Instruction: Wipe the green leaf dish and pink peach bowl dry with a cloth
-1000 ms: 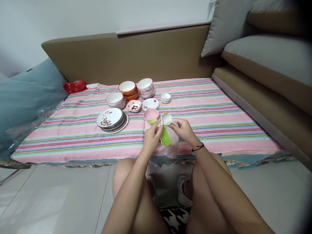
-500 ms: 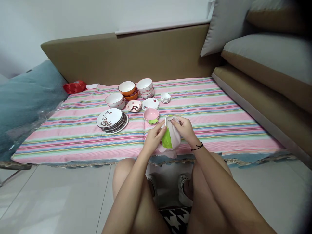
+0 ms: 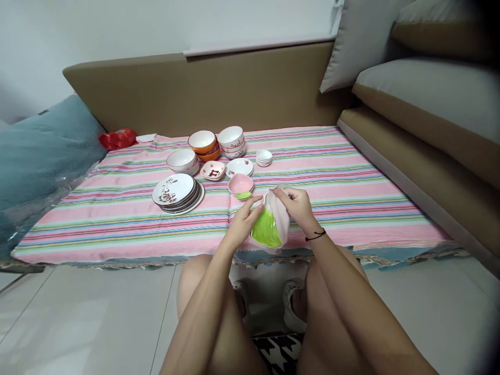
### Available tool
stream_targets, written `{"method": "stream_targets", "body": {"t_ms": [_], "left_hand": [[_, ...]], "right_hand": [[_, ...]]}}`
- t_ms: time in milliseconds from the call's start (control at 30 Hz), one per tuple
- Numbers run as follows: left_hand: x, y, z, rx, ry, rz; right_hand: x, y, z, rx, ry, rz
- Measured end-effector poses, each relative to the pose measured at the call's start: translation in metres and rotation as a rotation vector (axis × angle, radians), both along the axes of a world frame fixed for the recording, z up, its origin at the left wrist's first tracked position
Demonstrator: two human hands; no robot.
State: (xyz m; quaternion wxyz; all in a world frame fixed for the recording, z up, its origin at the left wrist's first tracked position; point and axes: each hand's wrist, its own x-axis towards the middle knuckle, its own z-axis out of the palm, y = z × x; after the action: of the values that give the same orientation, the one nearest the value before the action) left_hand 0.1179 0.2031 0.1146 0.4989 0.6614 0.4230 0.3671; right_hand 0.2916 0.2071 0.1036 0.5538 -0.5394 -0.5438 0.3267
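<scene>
Over the front edge of the striped cloth, a glossy green-and-white dish (image 3: 265, 230) is tilted up, its green face showing. A pale pink cloth (image 3: 279, 216) is draped over its right side. My left hand (image 3: 244, 223) holds the dish by its left edge, with thumb and index finger near the rim. My right hand (image 3: 297, 205) pinches the pink cloth against the top rim, its fingertips partly hidden behind the cloth. Just beyond my left hand sits a pink bowl (image 3: 240, 183) with a green leaf-shaped part.
Stacked plates (image 3: 174, 190) stand at the left. Behind are a white bowl (image 3: 182, 160), orange bowls (image 3: 202, 140), white bowls (image 3: 231, 138), a square pink dish (image 3: 213, 170), flowered plates (image 3: 239, 167) and small white dishes (image 3: 264, 156). Cushions (image 3: 406, 156) line the right side.
The dish has turned so more of its green face shows. My left index finger has lifted and straightened, while the cloth has shifted to the right side of the dish.
</scene>
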Motion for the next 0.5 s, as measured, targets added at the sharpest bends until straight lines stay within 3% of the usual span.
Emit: {"method": "stream_targets", "body": {"t_ms": [200,367,500], "left_hand": [[-0.003,-0.002,-0.002,-0.065,0.009,-0.042],[-0.002,-0.007,-0.002,-0.086,0.018,-0.14],[0.001,-0.006,-0.003,-0.033,0.047,-0.038]], "right_hand": [[-0.002,0.003,0.0,-0.037,0.197,0.145],[-0.011,0.0,-0.002,-0.11,0.343,0.009],[-0.02,-0.001,-0.003,-0.159,0.544,-0.065]]}}
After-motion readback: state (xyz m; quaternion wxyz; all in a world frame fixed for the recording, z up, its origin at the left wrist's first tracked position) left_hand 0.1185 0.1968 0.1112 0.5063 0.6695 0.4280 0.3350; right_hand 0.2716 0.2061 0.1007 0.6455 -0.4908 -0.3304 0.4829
